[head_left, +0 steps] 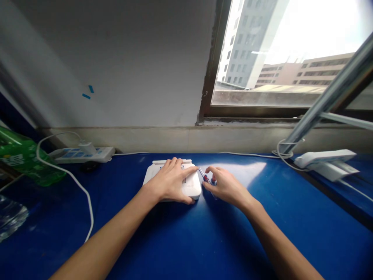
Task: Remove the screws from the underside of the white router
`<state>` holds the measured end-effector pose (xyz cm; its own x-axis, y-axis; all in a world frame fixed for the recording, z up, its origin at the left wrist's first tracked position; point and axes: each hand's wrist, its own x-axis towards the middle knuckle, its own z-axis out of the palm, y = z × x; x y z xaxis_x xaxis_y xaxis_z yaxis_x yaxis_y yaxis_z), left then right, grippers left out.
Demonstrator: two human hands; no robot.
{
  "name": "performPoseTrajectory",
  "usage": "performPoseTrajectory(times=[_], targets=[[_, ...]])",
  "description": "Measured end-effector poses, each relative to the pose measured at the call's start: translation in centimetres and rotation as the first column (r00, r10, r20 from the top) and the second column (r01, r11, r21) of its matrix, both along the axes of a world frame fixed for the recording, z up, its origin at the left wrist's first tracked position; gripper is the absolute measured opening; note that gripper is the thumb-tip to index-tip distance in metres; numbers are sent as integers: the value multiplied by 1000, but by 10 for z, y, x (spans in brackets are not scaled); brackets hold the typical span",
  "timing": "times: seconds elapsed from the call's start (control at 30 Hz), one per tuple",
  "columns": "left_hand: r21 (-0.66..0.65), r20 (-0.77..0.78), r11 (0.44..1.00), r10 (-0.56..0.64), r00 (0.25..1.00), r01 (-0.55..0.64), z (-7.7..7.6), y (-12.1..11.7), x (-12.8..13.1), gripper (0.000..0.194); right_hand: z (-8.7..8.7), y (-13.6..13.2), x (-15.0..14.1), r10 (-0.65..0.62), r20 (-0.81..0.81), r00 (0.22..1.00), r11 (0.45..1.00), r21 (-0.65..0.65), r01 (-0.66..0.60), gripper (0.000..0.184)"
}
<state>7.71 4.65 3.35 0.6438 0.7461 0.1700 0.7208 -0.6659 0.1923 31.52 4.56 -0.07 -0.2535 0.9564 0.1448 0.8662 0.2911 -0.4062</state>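
A flat white device (190,186) with rounded corners lies on the blue table (204,241) near the wall. My left hand (170,181) rests flat on top of it, fingers spread and stretched forward. Just right of the device, my right hand (224,186) pinches a small screwdriver (204,175) with a red and blue handle. Its thin metal tip points toward the device's right edge.
A white power strip (83,154) with a plug and a white cable (81,188) lies at the back left. A green plastic bottle (25,159) lies at the far left. Another white device (326,161) and a metal pole (329,97) stand at the right under the window.
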Motion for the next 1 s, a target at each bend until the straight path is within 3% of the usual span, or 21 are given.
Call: performPoseTrajectory(times=[0.17,0.27,0.4,0.5,0.63,0.73,0.9,1.0], targets=[[-31,24,999,-35,999,35,8,-3,5,106,0,-1,-2,-6,-3,1000,1000,3,6,21],[-27,106,999,-32,994,35,22,-5,3,105,1,-2,-3,-3,1,1000,1000,4,3,15],[-76,326,995,-34,945,62,46,-9,-2,103,3,-4,-4,6,12,1000,1000,0,-6,9],[-94,500,992,-27,865,86,56,-14,-10,104,2,-4,-6,0,28,1000,1000,6,-1,9],[-141,660,982,2,751,122,48,-21,-30,98,0,-4,-8,-11,53,999,1000,21,10,15],[-211,701,967,46,712,145,38,-24,-55,101,-2,-3,-8,-14,63,998,1000,28,13,16],[-285,583,953,86,808,104,25,-31,-99,109,-3,-2,-9,-24,77,997,999,36,21,16],[-403,535,907,122,836,125,12,-37,-116,106,-5,-2,-12,-47,79,996,998,47,43,14]])
